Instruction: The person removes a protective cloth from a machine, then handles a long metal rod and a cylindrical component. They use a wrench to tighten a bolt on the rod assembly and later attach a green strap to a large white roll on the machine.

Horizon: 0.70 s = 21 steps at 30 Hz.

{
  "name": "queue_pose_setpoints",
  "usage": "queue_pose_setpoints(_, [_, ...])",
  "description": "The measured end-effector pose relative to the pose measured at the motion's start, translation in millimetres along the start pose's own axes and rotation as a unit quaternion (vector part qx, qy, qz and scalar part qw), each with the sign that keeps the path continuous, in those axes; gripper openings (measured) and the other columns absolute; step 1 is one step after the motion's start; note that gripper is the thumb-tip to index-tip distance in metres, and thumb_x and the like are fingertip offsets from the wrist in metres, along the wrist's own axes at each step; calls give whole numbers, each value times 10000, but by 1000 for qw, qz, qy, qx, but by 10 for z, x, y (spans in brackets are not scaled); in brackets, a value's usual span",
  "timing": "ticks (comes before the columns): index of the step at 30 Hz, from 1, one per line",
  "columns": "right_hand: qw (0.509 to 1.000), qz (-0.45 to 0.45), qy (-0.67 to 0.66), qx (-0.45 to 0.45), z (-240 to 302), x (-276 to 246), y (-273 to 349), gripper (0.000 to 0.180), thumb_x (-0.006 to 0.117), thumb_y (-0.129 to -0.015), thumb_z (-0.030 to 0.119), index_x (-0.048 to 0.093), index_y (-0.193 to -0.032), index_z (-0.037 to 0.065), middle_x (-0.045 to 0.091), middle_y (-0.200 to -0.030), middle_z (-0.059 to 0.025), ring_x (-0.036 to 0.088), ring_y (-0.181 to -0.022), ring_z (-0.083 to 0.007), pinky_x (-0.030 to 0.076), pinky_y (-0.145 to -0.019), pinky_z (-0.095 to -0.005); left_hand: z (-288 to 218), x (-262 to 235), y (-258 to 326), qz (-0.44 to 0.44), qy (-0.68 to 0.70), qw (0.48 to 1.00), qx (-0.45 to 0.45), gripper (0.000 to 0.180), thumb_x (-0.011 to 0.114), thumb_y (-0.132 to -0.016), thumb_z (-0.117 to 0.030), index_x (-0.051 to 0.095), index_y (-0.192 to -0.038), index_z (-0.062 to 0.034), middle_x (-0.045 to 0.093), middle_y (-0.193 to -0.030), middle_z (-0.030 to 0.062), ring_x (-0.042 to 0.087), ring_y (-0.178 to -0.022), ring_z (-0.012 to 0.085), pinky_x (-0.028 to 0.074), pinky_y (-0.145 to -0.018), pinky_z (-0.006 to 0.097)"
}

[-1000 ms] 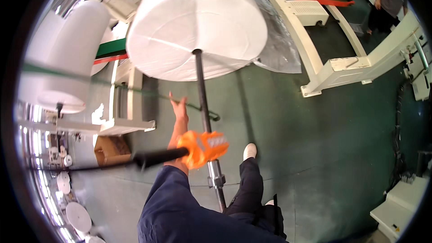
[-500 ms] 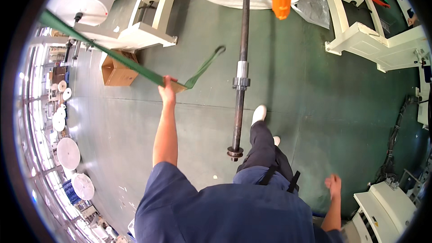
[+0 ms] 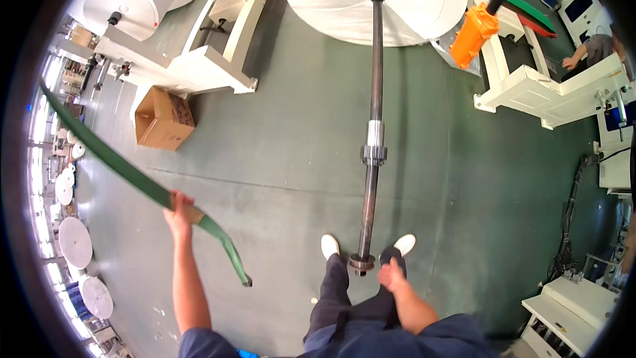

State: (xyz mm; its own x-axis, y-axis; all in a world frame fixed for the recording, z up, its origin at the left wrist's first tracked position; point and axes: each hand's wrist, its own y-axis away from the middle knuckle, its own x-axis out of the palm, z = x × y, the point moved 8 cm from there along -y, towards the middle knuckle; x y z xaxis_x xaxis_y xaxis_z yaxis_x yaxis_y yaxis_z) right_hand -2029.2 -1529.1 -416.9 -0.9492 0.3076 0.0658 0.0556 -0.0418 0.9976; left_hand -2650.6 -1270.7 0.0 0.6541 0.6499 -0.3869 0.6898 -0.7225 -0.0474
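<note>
My left hand (image 3: 179, 215) is closed around a green webbing sling (image 3: 126, 167). The sling runs from the upper left through my grip, and its short end hangs down to the right. A long dark metal shaft (image 3: 376, 79) sticks out toward me from the middle of a large white roll (image 3: 318, 0). Midway along it sits a toothed silver collar (image 3: 374, 154), and a flanged collar (image 3: 362, 263) is at its near end. My right hand (image 3: 392, 274) is just right of that near end, fingers loosely bent and nothing seen in them; no contact with the shaft shows.
An open cardboard box (image 3: 173, 126) stands on the floor by the cream machine frame (image 3: 212, 69) at left. An orange block-shaped device (image 3: 474, 34) hangs at upper right before another frame (image 3: 530, 96). Another person's hand (image 3: 574, 61) shows far right. A white cabinet (image 3: 576, 315) stands lower right.
I have stepped up to the shaft's near end. My left hand has moved left and down with the sling. My right hand has swung in from the far right to beside the shaft end.
</note>
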Motion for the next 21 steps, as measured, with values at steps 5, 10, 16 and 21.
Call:
queue_pose_setpoints(5, [952,0,-305,14,-808,849,-576,917,196,-858,800,425,-1422,114,419,-1449,-153,444,-1269,-399,228,-1126,-562,-158,-410,-243,34,31,998,54,150,541,-942,-163,499,-1019,-41,513,-784,48,543,-745,152,499,-741,344])
queue_pose_setpoints(10, [845,-33,-534,-12,-833,1011,-777,566,324,-914,627,609,-1207,236,589,-1259,-25,562,-1137,-289,470,-931,-489,-125,-581,-432,66,31,994,83,92,500,-945,-141,452,-924,-65,439,-757,33,464,-716,138,463,-760,344])
queue_pose_setpoints(16, [849,-76,-519,58,-835,1004,-679,292,545,-878,479,676,-961,231,662,-1006,39,630,-903,-221,523,-685,-405,-117,-754,-517,1,1,999,51,86,507,-941,-130,457,-924,-62,428,-743,22,456,-690,123,454,-716,307])
queue_pose_setpoints(21, [843,-44,-533,62,-423,1146,-459,289,477,-902,427,658,-853,207,619,-733,32,555,-577,-170,400,-451,-307,-61,-1119,-538,-40,-27,998,47,48,498,-927,-97,464,-929,-63,409,-688,12,438,-639,113,434,-656,282])
